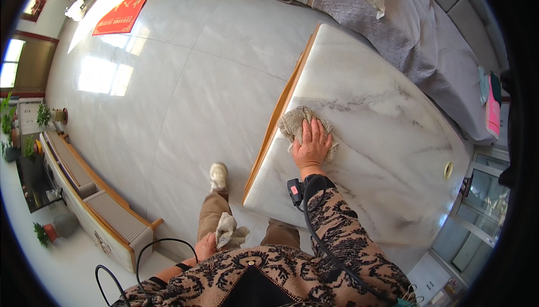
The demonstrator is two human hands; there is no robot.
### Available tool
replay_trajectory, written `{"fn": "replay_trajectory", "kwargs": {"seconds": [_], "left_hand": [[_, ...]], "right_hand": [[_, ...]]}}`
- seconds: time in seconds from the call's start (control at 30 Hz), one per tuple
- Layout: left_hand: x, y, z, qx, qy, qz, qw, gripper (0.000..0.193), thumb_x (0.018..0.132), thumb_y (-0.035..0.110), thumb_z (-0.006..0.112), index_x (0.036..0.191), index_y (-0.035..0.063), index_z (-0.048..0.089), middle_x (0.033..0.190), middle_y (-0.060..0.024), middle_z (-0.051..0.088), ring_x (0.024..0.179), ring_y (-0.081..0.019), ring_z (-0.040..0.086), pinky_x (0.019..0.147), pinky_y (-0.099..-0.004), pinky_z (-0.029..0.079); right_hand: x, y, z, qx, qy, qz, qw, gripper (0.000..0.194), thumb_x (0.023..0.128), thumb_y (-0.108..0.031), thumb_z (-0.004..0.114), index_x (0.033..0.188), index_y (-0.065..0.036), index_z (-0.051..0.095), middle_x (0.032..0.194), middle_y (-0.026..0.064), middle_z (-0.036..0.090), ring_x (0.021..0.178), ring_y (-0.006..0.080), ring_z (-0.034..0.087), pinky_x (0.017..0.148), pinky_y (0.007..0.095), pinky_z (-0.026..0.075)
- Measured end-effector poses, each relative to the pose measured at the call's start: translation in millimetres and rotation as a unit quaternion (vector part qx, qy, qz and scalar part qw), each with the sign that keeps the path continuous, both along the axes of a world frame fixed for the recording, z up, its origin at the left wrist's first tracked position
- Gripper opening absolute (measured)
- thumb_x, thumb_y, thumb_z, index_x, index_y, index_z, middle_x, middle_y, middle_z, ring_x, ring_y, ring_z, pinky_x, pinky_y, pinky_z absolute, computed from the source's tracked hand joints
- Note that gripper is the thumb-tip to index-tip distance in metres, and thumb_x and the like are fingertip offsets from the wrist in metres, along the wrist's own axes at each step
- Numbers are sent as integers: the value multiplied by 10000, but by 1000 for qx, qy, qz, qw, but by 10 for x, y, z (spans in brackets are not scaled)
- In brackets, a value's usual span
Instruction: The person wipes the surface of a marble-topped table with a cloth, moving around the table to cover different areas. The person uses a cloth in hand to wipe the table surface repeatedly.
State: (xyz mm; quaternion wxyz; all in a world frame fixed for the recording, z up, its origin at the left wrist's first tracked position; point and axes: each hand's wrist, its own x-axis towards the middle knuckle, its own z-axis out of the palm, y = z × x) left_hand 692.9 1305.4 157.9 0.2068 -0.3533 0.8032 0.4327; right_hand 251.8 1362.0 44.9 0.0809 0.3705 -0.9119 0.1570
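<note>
My right hand point(312, 148) lies flat on a crumpled beige-grey cloth point(294, 121), its fingers spread and pointing away from me. The cloth rests on a marble-patterned tabletop point(370, 130), near the wood-trimmed long edge. Down by my legs, my left hand point(205, 246) grips a second, pale cloth point(226, 228) that hangs in front of my trouser leg. A roll of tape or similar pale ring point(448, 170) sits at the far right of the tabletop. A black device with a cable is strapped to my right wrist.
A sofa with grey covers point(421, 54) runs along the table's far side. Grey floor tiles point(202, 88) spread to the left, with a red mat point(123, 12) at the back. A low TV cabinet point(101, 210), a television point(37, 184) and potted plants stand at the left. Cables hang near both arms.
</note>
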Motion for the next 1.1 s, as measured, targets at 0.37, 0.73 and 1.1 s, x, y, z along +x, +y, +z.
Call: {"fn": "replay_trajectory", "kwargs": {"seconds": [0.37, 0.73, 1.1], "left_hand": [[-120, -1604, -350, 7, -8, -108, 994, 621, 707, 421, 757, 1142, 57, 502, 999, -177, 573, 894, -371, 604, 743, -467, 503], [-249, -2388, -395, 18, -176, -190, 966, 577, 785, 429, 695, 1182, 71, 479, 1121, -144, 576, 974, -374, 608, 762, -480, 514], [-1243, -3422, -613, -150, -198, -270, 930, 436, 848, 339, 666, 1181, 113, 500, 1113, -104, 569, 920, -344, 610, 722, -497, 519]], "right_hand": [[-214, 75, 142, 101, -89, -28, 990, 666, 736, -367, 702, 1339, -185, 488, 1456, 81, 417, 1333, 299, 393, 1054, 625, 242], [-309, -770, -67, 173, -51, -362, 915, 634, 852, -620, 540, 1383, -284, 459, 1465, 94, 406, 1385, 354, 295, 1077, 676, 158], [-1938, -1589, -66, 56, 19, -238, 969, 507, 830, -504, 630, 1261, -240, 591, 1380, 67, 480, 1331, 324, 363, 1062, 677, 189]]}}
